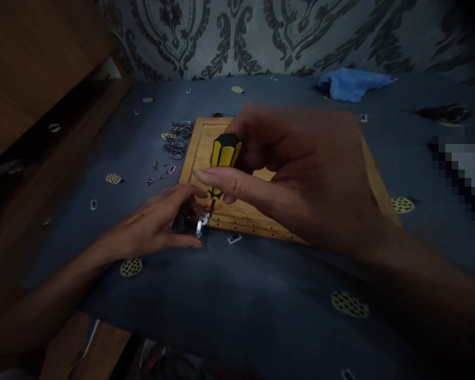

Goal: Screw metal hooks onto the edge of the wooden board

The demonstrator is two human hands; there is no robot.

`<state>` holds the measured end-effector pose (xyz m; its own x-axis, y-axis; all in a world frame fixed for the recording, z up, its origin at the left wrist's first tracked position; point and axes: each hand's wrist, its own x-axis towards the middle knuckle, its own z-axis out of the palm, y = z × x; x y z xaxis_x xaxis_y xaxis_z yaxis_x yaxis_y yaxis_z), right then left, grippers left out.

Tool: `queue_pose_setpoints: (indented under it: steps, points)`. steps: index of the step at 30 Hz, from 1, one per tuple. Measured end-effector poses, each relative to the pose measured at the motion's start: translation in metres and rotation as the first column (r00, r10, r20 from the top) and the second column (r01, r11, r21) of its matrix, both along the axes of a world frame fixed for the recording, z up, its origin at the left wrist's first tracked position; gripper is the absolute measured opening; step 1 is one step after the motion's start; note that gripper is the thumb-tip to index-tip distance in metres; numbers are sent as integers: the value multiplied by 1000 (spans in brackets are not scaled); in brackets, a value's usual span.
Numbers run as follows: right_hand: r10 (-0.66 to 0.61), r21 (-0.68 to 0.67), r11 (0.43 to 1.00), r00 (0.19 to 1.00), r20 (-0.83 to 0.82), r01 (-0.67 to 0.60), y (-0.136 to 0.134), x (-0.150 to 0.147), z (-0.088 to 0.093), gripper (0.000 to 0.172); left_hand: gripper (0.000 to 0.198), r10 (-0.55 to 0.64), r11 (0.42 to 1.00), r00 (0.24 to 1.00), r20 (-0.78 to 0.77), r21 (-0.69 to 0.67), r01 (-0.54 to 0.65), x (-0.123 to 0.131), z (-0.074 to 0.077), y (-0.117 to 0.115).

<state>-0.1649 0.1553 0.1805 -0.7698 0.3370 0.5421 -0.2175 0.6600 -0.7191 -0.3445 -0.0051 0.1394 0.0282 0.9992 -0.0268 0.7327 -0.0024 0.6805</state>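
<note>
My right hand [301, 163] is closed around a yellow and black screwdriver [226, 152]. The screwdriver points downward, its tip at a small shiny metal hook [200, 226] by the near left corner of a wooden panel [241, 228]. Thumb and fingers of my left hand [158, 216] are curled around that hook, with the thumb on the near side. Small dark holes run along the panel's near edge. My right hand hides much of the panel, and whether the tip sits in a screw cannot be made out.
Left of the panel lie several metal hooks [178, 140] in a heap and several loose screws [154, 171]. A blue cloth [352, 84] rests near the patterned wall. Wooden furniture [43, 63] borders the left side. A dark object [443, 112] lies at the right.
</note>
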Motion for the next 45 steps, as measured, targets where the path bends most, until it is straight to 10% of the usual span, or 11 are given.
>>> queue_pose_setpoints:
  steps: [11,36,45]
  points:
    - [100,-97,990,995,13,-98,1,-5,-10,38,52,-2,1000,1000,-6,0,2,0,3,0]
    - [177,337,923,982,60,-187,0,3,0,19,44,91,994,994,-57,-50,-94,7,4,-4]
    - [19,275,961,999,-36,-8,-1,1,-4,18,55,-35,999,998,-53,32,36,-4,-5,-1]
